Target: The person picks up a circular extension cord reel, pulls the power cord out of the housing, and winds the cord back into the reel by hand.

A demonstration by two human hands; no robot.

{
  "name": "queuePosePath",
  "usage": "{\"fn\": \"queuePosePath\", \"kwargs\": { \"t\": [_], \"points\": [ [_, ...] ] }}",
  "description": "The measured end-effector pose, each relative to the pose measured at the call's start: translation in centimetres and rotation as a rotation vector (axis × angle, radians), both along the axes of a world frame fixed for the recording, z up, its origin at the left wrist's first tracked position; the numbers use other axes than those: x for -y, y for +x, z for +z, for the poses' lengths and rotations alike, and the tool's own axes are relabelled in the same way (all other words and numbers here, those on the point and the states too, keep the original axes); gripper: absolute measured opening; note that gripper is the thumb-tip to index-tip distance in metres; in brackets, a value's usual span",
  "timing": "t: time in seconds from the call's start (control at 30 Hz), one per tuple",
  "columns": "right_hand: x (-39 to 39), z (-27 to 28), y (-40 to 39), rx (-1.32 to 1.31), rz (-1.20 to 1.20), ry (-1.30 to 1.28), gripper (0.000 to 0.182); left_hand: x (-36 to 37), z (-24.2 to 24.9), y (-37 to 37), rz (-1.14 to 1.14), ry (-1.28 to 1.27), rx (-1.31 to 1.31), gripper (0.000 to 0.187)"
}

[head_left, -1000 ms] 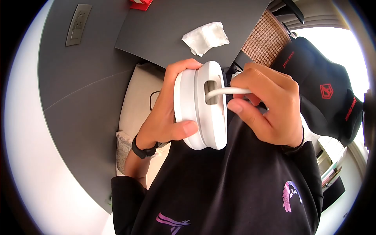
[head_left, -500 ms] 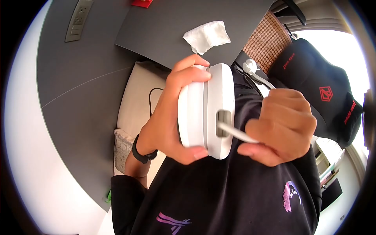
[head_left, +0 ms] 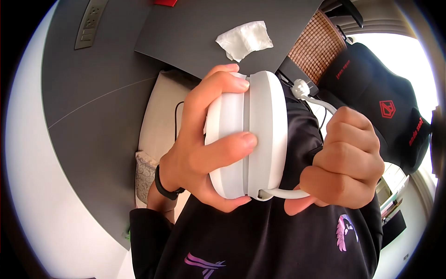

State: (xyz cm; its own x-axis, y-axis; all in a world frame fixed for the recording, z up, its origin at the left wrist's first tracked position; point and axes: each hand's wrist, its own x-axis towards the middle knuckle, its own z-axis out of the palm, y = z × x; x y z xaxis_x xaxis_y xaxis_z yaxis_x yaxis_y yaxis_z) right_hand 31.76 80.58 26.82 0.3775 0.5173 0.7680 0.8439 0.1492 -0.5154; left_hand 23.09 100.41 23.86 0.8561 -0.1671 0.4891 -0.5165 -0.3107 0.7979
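My left hand (head_left: 200, 144), with a black band at the wrist, is wrapped round a thick, round white device (head_left: 272, 125) with a groove around its middle. Its fingertips press near the groove. A white power cord (head_left: 281, 193) comes out of an opening at the device's lower edge. My right hand (head_left: 344, 162) is closed in a fist on that cord, a short way to the right of the device. Past the fist, the cord's other end runs up to a white plug (head_left: 301, 88) hanging loose. What the device is inside is hidden.
Beyond my hands is a grey table (head_left: 186, 42) with a crumpled white tissue (head_left: 245, 40) and a red item (head_left: 165, 2). A black chair (head_left: 371, 97) stands to the right. A wall socket panel (head_left: 90, 23) is at upper left, a patterned cushion (head_left: 146, 176) below.
The device has turned in my left hand, so its cord opening moved from the facing side to the lower edge. My left fingers have shifted grip. My right hand moved slightly right and down with the cord.
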Motion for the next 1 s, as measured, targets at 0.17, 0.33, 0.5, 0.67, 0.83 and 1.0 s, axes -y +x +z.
{"fn": "queuePosePath", "kwargs": {
  "t": [0.17, 0.33, 0.5, 0.67, 0.83, 1.0],
  "points": [
    [-0.7, -0.1, 0.2, -0.007, -0.033, 0.042, 0.048, 0.8, -0.3, -0.5, 0.049, -0.127, 0.015, 0.072],
    [-0.8, -0.4, 1.6, -0.254, 0.064, -0.087, 0.074, 0.8, -0.7, -0.6, 0.040, -0.152, 0.014, 0.076],
    [-1.0, -2.1, 3.2, -0.374, 0.287, -0.307, 0.097, -0.2, -1.8, -1.0, -0.089, -0.234, -0.168, 0.103],
    [-1.8, -4.0, 3.3, -0.563, 0.353, -0.238, 0.084, -1.3, -2.9, -0.2, -0.200, -0.175, -0.179, 0.137],
    [-2.2, -4.7, 3.3, -0.652, 0.279, -0.214, 0.067, -1.2, -4.6, -0.8, -0.205, -0.233, -0.275, 0.141],
    [-3.4, -6.6, 3.5, -0.521, 0.176, -0.056, 0.042, -1.1, -4.4, -1.1, -0.180, -0.226, -0.352, 0.142]
  ]
}}
